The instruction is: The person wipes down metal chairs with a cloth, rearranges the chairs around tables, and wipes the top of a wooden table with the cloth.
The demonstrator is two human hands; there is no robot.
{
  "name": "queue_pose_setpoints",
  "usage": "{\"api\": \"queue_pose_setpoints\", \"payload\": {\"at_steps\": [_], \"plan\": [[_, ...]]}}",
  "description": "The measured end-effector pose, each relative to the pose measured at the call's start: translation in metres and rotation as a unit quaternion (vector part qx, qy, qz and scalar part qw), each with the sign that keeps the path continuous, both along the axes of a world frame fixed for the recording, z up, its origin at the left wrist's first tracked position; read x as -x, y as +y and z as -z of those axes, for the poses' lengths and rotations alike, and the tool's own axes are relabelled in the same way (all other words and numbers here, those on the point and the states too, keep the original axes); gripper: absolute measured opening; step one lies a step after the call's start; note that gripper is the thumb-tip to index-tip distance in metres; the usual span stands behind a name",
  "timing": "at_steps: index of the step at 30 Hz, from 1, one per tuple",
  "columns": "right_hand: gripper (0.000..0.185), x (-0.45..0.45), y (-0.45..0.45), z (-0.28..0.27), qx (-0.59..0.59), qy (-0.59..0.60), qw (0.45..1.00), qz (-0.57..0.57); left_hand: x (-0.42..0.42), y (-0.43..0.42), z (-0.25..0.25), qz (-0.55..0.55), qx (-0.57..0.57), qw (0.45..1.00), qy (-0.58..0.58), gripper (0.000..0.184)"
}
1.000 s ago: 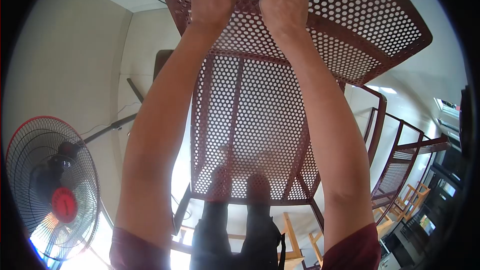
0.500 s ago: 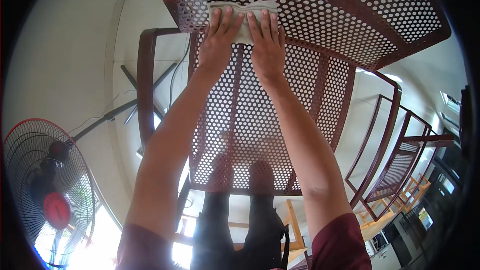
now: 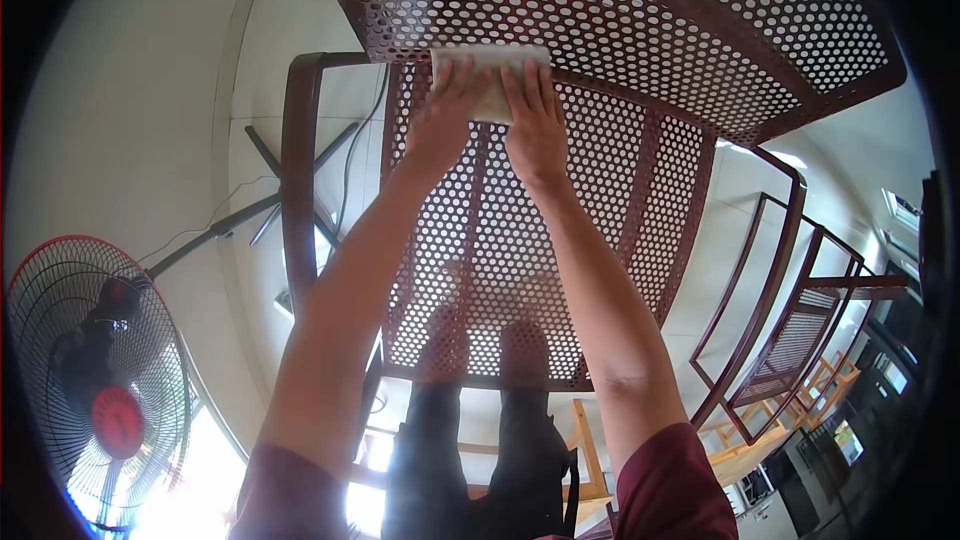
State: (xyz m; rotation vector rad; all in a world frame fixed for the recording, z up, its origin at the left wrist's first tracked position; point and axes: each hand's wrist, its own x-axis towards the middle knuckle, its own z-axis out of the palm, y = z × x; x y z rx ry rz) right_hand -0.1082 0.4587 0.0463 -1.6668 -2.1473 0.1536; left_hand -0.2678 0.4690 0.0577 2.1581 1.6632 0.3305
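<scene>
A folded pale cloth (image 3: 490, 58) lies against a dark red perforated metal chair, where its backrest (image 3: 640, 30) meets its seat (image 3: 520, 240). My left hand (image 3: 447, 120) rests flat on the left part of the cloth, fingers spread and pointing up the view. On the cloth's right part lies my right hand (image 3: 537, 125), its fingers extended and slightly apart. Both palms face the cloth, and the two hands are close together without overlapping.
A standing fan (image 3: 105, 390) with a red centre is at the left, near crossed dark legs (image 3: 265, 202) on the floor. The chair's armrests (image 3: 298, 160) flank the seat. Another dark red metal chair (image 3: 800, 330) and wooden furniture (image 3: 590, 455) stand at the right and below.
Both hands have come down from the backrest's upper part toward the seat, bringing the cloth along. The view has shifted too, so the left armrest now shows.
</scene>
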Motion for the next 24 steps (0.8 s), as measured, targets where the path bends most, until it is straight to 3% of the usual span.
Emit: {"api": "queue_pose_setpoints", "payload": {"at_steps": [1,3,4,5,7,8,10,12,14,16,20,22,24], "plan": [[0.063,-0.003,-0.008,0.006,0.048,0.014,0.998,-0.026,0.005,-0.011,0.024,0.024,-0.020,0.999,0.038,0.061],[0.054,-0.003,-0.029,0.012,0.156,0.003,0.987,-0.037,0.009,-0.036,0.037,0.010,0.064,0.998,-0.009,0.057],[0.046,-0.004,-0.038,0.001,0.254,0.055,0.965,-0.038,0.011,-0.049,0.034,0.002,0.105,0.994,-0.033,0.055],[0.040,-0.003,-0.056,0.011,0.217,0.074,0.973,-0.030,0.008,-0.060,0.028,-0.002,0.139,0.990,-0.022,0.057],[0.034,-0.002,-0.076,-0.002,0.340,0.119,0.933,0.002,0.003,-0.083,0.020,-0.002,0.212,0.977,-0.019,0.058],[0.034,0.002,-0.082,-0.019,0.425,0.071,0.901,0.039,0.005,-0.094,0.016,-0.033,0.231,0.970,-0.070,0.057],[0.032,-0.001,-0.099,-0.003,0.346,0.160,0.925,-0.004,0.009,-0.107,0.010,-0.064,0.227,0.956,-0.174,0.058],[0.036,0.004,-0.082,-0.049,0.329,0.181,0.927,-0.011,0.004,-0.099,-0.029,-0.114,0.184,0.954,-0.206,0.060],[0.043,0.007,-0.055,-0.081,0.126,0.182,0.975,-0.037,0.006,-0.074,-0.070,-0.121,0.131,0.950,-0.255,0.063],[0.050,0.010,-0.013,-0.144,-0.012,0.172,0.984,-0.056,0.008,-0.035,-0.128,-0.077,-0.040,0.958,-0.272,0.064],[0.058,0.028,0.081,-0.270,-0.254,0.132,0.953,-0.101,0.022,0.055,-0.252,-0.031,-0.347,0.906,-0.240,0.074],[0.063,0.048,0.122,-0.297,-0.277,0.117,0.948,-0.104,0.043,0.095,-0.280,-0.056,-0.319,0.915,-0.240,0.072],[0.061,0.076,0.164,-0.308,-0.278,0.071,0.953,-0.098,0.063,0.148,-0.279,-0.078,-0.441,0.892,-0.069,0.081]]}}
